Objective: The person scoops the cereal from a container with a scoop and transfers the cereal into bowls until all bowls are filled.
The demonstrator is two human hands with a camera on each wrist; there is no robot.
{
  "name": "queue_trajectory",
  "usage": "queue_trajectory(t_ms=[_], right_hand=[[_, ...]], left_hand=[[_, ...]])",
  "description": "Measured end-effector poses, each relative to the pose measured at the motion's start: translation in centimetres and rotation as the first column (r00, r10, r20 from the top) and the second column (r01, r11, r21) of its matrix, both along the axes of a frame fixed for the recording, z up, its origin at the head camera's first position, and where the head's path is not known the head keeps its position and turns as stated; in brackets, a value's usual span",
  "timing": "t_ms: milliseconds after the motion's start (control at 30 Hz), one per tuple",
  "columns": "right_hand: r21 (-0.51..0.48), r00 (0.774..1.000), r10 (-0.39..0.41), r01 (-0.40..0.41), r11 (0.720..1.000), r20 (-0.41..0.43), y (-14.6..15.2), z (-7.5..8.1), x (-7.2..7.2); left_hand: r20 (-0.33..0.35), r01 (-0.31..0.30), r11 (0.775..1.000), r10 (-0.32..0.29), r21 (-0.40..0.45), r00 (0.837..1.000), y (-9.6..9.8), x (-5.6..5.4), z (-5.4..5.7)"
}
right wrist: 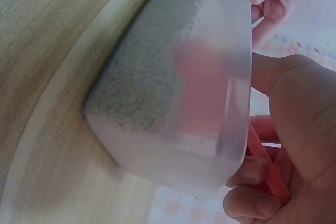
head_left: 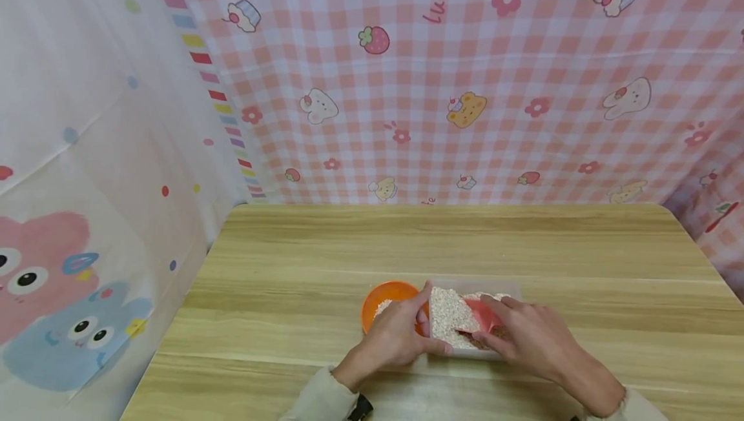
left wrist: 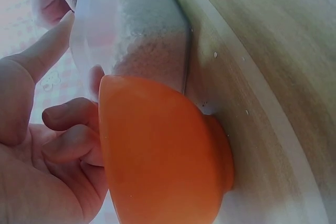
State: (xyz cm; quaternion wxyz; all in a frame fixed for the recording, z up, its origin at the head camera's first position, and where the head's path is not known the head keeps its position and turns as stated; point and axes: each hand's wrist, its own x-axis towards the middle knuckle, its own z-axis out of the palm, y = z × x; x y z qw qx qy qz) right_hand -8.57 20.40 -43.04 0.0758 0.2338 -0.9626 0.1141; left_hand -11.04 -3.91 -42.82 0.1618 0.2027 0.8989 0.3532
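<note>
A translucent plastic container (head_left: 513,288) of pale oat flakes (head_left: 446,314) sits on the table. My left hand (head_left: 396,332) steadies its left side, thumb at the near corner and a finger at the far one. My right hand (head_left: 537,338) grips the handle of a pink-red scoop (head_left: 479,312), whose head is down in the oats; through the cloudy wall in the right wrist view it shows as a red shape. An orange bowl (left wrist: 157,150) with some flakes inside stands left of the container, partly behind my left hand.
A light wood-grain table (head_left: 325,246) carries everything. Stray flakes lie on it in the left wrist view. A pink checked cloth (head_left: 418,85) hangs behind the far edge, and a white printed cloth (head_left: 116,150) hangs at the left.
</note>
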Motion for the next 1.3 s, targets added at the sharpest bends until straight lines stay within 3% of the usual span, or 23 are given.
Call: queue_trajectory(t_ms=[767, 1000, 1167, 1300], right_hand=[[-0.102, 1.0, 0.013, -0.015, 0.995, -0.014, 0.8, 0.4, 0.0], [-0.126, 0.998, 0.005, -0.014, 0.992, -0.068, 0.9, 0.6, 0.1], [-0.146, 0.999, -0.002, -0.006, 0.989, -0.049, 1.0, 0.7, 0.1], [-0.155, 0.999, -0.004, -0.003, 0.988, -0.042, 1.1, 0.7, 0.0]], left_hand=[[-0.002, -0.028, 1.0, 0.028, 0.008, 1.0, -0.4, 0.2, 0.3], [-0.017, -0.084, 0.992, 0.086, 0.094, 0.996, -1.8, 0.1, 0.6], [-0.025, -0.134, 0.975, 0.141, 0.175, 0.99, -3.5, 0.0, 0.6], [-0.042, -0.138, 0.962, 0.152, 0.237, 0.988, -4.9, -0.2, 0.4]])
